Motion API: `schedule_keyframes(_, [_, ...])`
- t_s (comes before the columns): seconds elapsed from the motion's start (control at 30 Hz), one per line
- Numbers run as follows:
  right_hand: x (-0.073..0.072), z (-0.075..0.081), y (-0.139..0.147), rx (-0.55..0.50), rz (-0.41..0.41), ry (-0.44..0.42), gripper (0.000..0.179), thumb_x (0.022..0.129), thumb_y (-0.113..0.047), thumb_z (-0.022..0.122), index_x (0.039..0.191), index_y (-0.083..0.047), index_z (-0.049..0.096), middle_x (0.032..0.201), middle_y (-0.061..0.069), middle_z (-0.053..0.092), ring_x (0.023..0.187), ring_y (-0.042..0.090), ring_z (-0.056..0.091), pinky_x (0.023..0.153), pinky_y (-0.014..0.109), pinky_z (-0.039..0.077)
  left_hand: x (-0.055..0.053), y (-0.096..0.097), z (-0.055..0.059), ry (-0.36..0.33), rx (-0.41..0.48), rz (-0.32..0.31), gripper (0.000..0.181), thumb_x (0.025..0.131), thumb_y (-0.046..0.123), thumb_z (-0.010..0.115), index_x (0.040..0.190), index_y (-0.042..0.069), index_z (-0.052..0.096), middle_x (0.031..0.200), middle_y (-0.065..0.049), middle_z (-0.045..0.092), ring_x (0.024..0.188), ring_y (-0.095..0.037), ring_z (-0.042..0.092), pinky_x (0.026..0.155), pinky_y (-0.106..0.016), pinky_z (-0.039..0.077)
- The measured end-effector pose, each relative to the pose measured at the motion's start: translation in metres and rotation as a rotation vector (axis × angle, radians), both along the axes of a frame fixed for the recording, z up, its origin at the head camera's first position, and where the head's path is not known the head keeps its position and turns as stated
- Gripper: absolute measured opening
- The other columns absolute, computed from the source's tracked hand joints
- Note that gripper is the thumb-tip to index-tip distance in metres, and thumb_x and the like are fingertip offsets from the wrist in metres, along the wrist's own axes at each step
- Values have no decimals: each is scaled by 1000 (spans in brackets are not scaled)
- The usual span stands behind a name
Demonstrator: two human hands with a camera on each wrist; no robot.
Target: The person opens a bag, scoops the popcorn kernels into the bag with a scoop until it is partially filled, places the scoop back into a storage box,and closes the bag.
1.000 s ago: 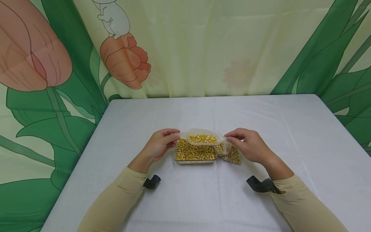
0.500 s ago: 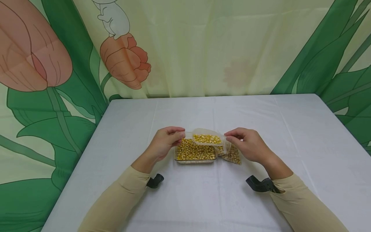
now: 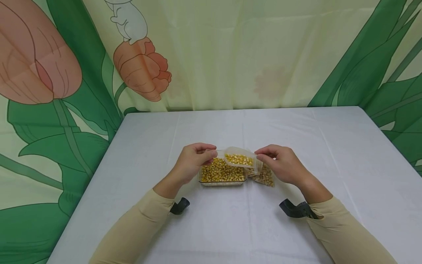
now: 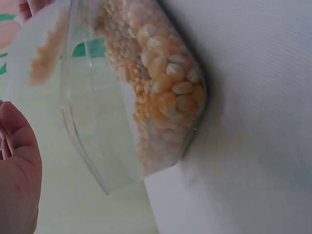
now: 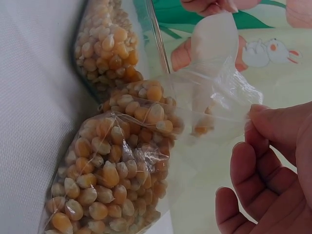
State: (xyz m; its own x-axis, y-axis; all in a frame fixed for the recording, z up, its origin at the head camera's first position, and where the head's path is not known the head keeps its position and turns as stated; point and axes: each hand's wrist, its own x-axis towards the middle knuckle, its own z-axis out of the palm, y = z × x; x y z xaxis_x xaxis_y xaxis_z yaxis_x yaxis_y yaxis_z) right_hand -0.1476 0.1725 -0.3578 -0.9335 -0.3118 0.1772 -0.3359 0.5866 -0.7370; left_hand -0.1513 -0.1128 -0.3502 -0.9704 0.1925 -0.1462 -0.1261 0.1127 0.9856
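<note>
In the head view my left hand [image 3: 192,163] pinches the handle of a translucent white scoop [image 3: 232,151], its bowl loaded with corn kernels [image 3: 239,159]. The scoop hangs over the right part of a clear rectangular container [image 3: 222,184] filled with more kernels. To the right, my right hand [image 3: 285,165] pinches the mouth of a clear plastic bag [image 5: 107,180] between thumb and forefinger. That bag, with kernels in its lower part, stands against the container's side. In the right wrist view the scoop's tip shows behind the bag's raised film [image 5: 239,92].
A white cloth covers the table [image 3: 211,227]. Behind it hangs a curtain [image 3: 230,55] printed with tulips and a rabbit. A black wrist mount [image 3: 179,206] sticks out at the left sleeve, another black mount [image 3: 295,209] at the right.
My left hand has moved right with the loaded scoop, from over the container's middle toward the bag's mouth. The right hand has stayed almost still, pinching the bag.
</note>
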Motion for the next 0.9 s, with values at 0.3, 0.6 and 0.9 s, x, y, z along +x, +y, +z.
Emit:
schedule_keyframes(0.3, [0,0,1,6,0,-3,15,99,-11,65,109,-4,75,101,7,72,87,22,61,67,32,50,5,8,8,67,-83,16,22,94,10,71,112,-2,70,101,-24,68,90,-34,66,82,-38,58])
schedule_keyframes(0.6, [-3,-3,1,3,5,-4,15,98,-10,65,109,-4,75,101,6,72,87,22,61,68,33,51,9,10,12,126,-144,15,20,93,11,72,110,0,71,94,-21,69,78,-23,65,83,-54,55])
schedule_keyframes(0.9, [-2,-4,2,1,8,7,15,98,-9,65,109,-4,74,101,7,72,86,21,61,66,32,50,13,5,22,166,-207,22,21,93,13,73,110,2,72,92,-17,70,87,-35,67,81,-53,56])
